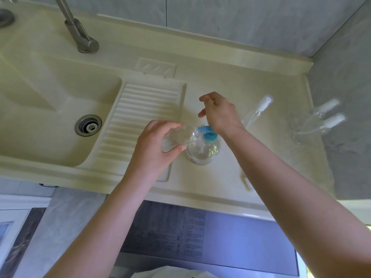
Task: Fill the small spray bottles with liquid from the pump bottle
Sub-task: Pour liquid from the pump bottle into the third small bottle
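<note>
At a pale stone counter (230, 177) beneath grey wall tiles (251, 23), sink (40, 109) at nine o'clock, the left hand (154, 149) grips a small spray bottle (178, 137) against the pump bottle (202, 151) nozzle; the right hand (219, 113) presses the pump, fingers loosely spread. More spray bottles (319, 119) lie at three o'clock.

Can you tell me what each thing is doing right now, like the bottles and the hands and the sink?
Pump bottle: upright on the counter, partly full of clear liquid.
Small spray bottle: uncapped, tilted, mouth at the blue spout.
Left hand: gripping the small spray bottle.
Right hand: resting on the pump head.
Spray top: lying loose on the counter.
Two capped spray bottles: lying down.
Sink: no water in it.
</note>
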Available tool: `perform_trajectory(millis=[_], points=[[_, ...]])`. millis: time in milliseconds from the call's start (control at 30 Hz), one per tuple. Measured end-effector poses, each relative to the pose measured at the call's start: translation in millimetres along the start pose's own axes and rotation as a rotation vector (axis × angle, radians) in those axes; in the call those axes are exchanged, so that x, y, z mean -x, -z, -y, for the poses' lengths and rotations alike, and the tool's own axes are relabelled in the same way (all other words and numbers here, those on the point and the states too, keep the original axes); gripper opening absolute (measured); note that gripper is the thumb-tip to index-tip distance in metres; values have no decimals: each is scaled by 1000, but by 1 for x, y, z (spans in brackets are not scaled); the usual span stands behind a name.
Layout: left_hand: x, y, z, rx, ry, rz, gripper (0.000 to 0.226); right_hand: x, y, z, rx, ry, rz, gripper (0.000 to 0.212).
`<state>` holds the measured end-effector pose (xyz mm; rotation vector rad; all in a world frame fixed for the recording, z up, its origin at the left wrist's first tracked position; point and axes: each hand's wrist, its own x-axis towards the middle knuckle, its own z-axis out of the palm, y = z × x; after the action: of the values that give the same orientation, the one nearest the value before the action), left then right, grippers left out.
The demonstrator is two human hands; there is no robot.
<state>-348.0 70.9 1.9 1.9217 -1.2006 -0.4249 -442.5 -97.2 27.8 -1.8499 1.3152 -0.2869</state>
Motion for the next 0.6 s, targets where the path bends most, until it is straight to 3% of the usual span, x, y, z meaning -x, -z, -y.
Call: perform_trajectory(millis=[233,467,600], points=[[0,-1,2,-7,4,-1,48,6,-10,-6,85,37,-101,36],[-3,2,0,-5,-10,-6,48,-1,0,2,22,30,-38,30],[-3,0,2,-10,3,-1,48,6,-9,-3,99,74,-126,33]])
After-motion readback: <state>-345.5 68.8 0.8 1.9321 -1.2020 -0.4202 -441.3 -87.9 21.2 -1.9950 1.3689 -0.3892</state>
